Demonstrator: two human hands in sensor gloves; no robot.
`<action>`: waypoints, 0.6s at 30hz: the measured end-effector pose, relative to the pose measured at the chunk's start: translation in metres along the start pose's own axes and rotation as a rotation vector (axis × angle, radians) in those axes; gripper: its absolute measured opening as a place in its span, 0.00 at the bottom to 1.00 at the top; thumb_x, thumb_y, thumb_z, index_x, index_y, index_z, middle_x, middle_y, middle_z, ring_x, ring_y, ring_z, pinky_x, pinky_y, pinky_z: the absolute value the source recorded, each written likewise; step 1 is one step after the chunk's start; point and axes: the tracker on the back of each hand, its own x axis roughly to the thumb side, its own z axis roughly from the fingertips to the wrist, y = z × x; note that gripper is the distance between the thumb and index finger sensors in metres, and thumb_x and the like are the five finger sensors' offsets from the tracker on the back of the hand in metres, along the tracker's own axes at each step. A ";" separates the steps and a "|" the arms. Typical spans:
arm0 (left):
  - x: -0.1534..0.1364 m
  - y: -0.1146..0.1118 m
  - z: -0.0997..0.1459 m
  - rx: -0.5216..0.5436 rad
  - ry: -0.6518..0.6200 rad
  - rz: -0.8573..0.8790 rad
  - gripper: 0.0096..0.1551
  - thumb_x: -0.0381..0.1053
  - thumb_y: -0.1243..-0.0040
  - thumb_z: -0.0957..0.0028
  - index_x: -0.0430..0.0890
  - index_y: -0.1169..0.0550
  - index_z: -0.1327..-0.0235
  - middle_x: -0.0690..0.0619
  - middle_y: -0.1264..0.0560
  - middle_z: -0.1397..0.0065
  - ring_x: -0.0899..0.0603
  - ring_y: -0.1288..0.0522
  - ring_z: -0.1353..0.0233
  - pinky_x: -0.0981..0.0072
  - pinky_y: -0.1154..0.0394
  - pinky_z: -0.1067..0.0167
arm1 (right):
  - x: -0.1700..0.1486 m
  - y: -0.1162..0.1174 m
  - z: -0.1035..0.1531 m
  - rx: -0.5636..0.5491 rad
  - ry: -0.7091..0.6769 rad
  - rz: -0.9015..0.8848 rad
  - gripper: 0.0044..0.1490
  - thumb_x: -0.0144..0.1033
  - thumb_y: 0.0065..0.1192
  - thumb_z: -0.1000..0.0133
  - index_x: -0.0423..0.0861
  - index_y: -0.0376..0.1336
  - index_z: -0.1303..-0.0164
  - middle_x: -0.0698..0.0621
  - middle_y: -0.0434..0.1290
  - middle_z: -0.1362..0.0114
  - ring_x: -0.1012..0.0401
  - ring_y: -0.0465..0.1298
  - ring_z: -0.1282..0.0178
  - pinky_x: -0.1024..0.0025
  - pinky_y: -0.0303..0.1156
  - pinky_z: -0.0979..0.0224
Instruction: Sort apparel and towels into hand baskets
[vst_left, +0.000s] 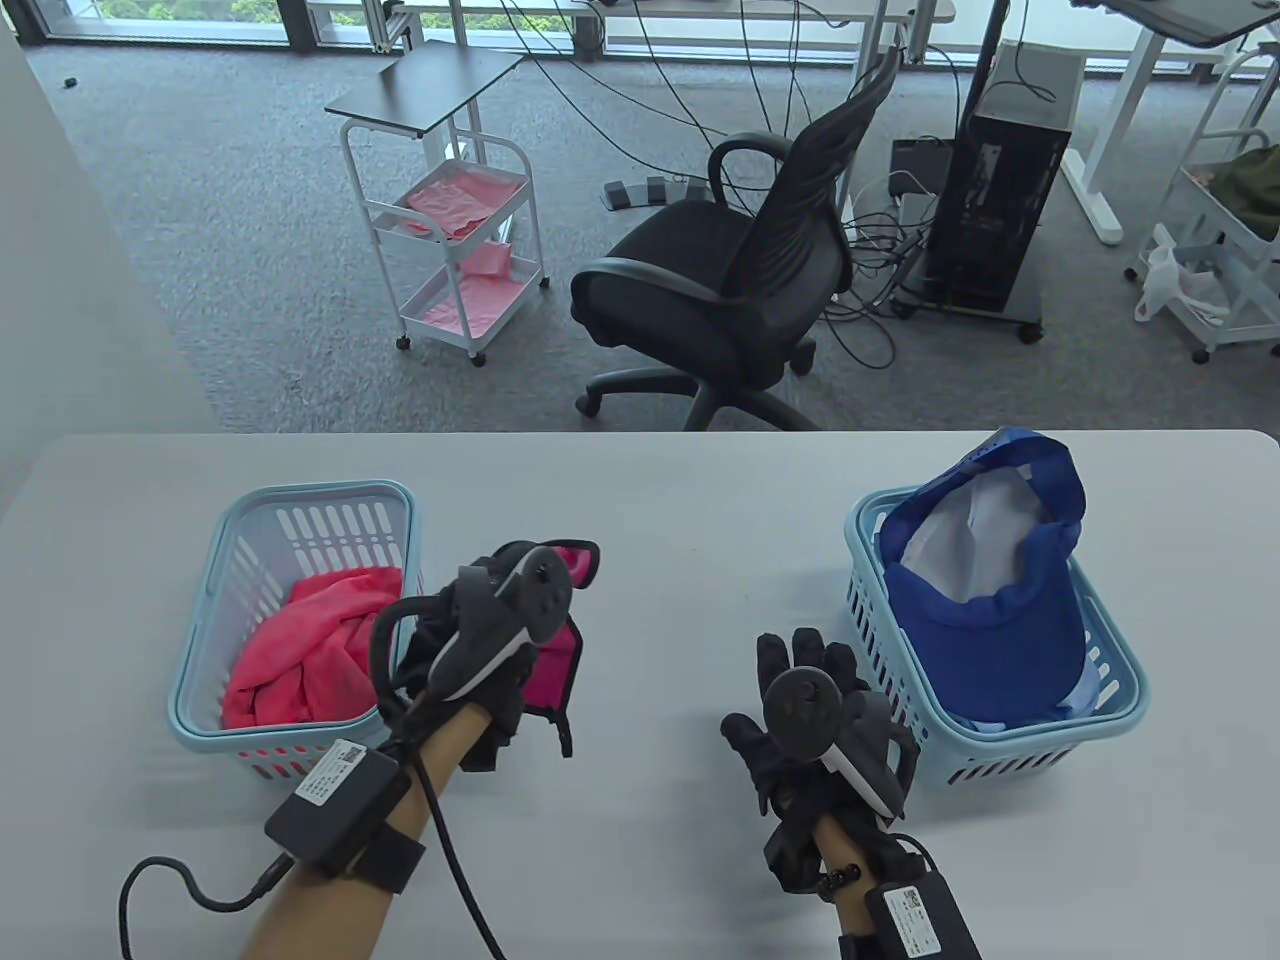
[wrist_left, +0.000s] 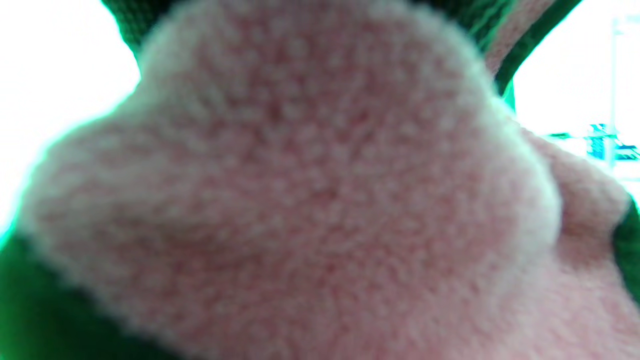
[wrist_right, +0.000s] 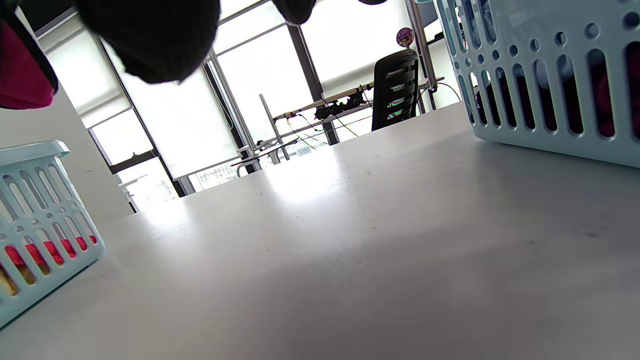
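Two baskets are sitting on the bench in the table view. The left basket is holding a red towel; the right basket is holding a blue cap that is riding well above the rim. The left hand is gripping a pink and black fleece item just beside the left basket's near right corner, its fingers curled into the fabric. The right hand is resting flat on the bench with its fingers spread, holding nothing, just left of the right basket.

Risk, as judged: the item's black straps are hanging below the hand and could catch on the left basket's rim during a transfer, dragging the light basket. What kind of item it is cannot be told for certain, so a wrong basket choice is possible. The tall cap is leaving little room, and anything laid on it could slide out.

Left wrist view: pink fleece is filling the lens and is blurred; the fingers are not visible here, so the hold cannot be checked from this view.

Right wrist view: the glove's fingertips are hanging at the top edge, holding nothing. The right basket's wall is standing close by; a careless sweep of this hand could knock it.
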 end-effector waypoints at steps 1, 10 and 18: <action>-0.008 0.005 -0.001 0.007 0.014 0.008 0.27 0.56 0.42 0.47 0.59 0.30 0.32 0.50 0.20 0.33 0.48 0.11 0.44 0.56 0.15 0.43 | 0.000 0.000 0.000 0.001 -0.002 -0.001 0.55 0.54 0.63 0.53 0.47 0.43 0.22 0.38 0.38 0.18 0.33 0.41 0.21 0.33 0.44 0.23; -0.098 0.028 -0.024 0.021 0.200 -0.044 0.26 0.56 0.41 0.48 0.61 0.28 0.34 0.51 0.20 0.32 0.47 0.11 0.42 0.55 0.15 0.42 | 0.002 0.002 0.000 0.008 -0.009 0.000 0.55 0.54 0.63 0.53 0.47 0.43 0.22 0.38 0.38 0.18 0.33 0.41 0.21 0.33 0.44 0.23; -0.128 0.001 -0.047 -0.045 0.254 -0.114 0.26 0.57 0.39 0.48 0.62 0.27 0.35 0.52 0.20 0.32 0.47 0.11 0.42 0.55 0.15 0.41 | 0.002 0.002 0.002 -0.002 0.007 -0.006 0.55 0.54 0.63 0.54 0.47 0.43 0.22 0.38 0.38 0.18 0.33 0.41 0.21 0.33 0.45 0.23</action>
